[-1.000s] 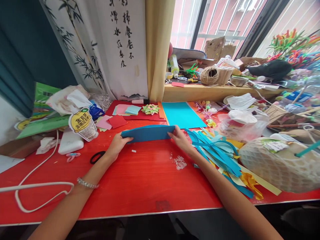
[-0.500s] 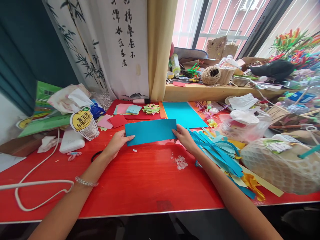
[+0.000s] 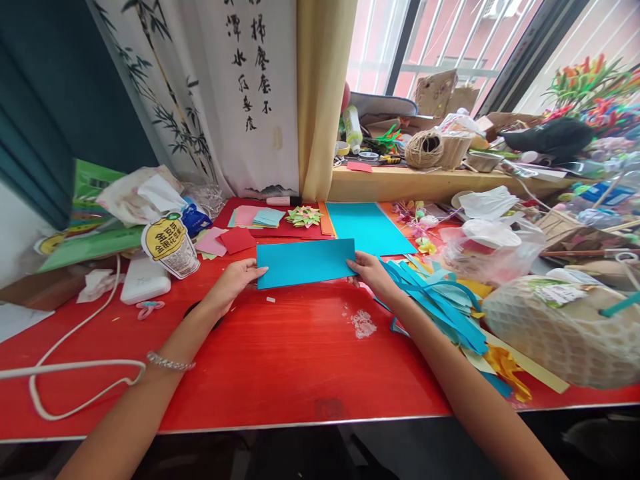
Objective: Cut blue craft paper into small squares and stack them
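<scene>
Bright red table [image 3: 280, 373] here, pretty cluttered, with a window at the far right. Both hands pinch a folded-looking blue paper [image 3: 306, 263] by its ends, left hand [image 3: 239, 279] on the left edge, right hand [image 3: 369, 272] on the right. It's up near the middle, just nearer than a flat blue sheet [image 3: 367, 228]. Loose blue strips [image 3: 440, 300] pile up right of the right hand, beside a netted bundle [image 3: 560, 330].

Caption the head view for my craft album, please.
Left hand and right hand hold blue paper above a red table.
</scene>
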The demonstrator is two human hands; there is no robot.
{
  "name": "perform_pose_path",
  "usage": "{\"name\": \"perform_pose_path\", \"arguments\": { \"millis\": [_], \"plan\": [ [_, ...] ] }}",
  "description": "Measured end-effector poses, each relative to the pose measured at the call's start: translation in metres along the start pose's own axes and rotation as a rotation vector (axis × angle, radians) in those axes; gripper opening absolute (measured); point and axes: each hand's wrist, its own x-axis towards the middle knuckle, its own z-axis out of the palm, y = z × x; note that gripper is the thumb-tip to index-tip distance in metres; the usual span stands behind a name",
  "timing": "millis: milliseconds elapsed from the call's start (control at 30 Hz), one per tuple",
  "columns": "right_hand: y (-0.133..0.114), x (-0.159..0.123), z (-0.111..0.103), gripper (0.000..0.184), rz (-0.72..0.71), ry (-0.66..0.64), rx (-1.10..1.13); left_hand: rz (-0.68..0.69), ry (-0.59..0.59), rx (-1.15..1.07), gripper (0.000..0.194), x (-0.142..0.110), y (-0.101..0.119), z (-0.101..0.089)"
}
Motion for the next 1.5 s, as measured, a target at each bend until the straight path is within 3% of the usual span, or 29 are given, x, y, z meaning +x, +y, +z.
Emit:
{"name": "perform_pose_path", "arguments": {
  "millis": [100,267,400,500,667,933,1100,1500],
  "plan": [
    [-0.002,-0.001,0.003,0.034,-0.041,0.014,-0.047,0.070,0.029,0.043,0.046,0.001,-0.001,0.001],
    [-0.007,-0.002,0.002,0.025,-0.285,0.176,-0.371,0.233,0.174,0.243,0.045,0.007,-0.005,-0.007],
    [-0.003,0.000,-0.005,0.030,-0.225,0.145,-0.581,0.200,0.152,0.437,0.035,0.010,-0.010,-0.015],
    [0.001,0.001,-0.007,0.031,-0.152,0.038,-0.558,0.150,0.121,0.541,0.032,0.009,-0.011,-0.017],
    [0.003,-0.001,-0.002,0.029,-0.101,-0.011,-0.441,0.106,0.103,0.486,0.032,0.008,-0.010,-0.016],
    [0.002,-0.003,-0.001,0.034,-0.134,0.067,-0.544,0.125,0.096,0.515,0.031,0.010,-0.010,-0.020],
    [0.002,-0.002,-0.002,0.031,-0.127,-0.006,-0.518,0.100,0.062,0.495,0.031,0.011,-0.011,-0.023],
    [0.002,-0.002,0.000,0.036,-0.102,0.008,-0.528,0.084,0.076,0.468,0.031,0.010,-0.008,-0.022]
  ]
}}
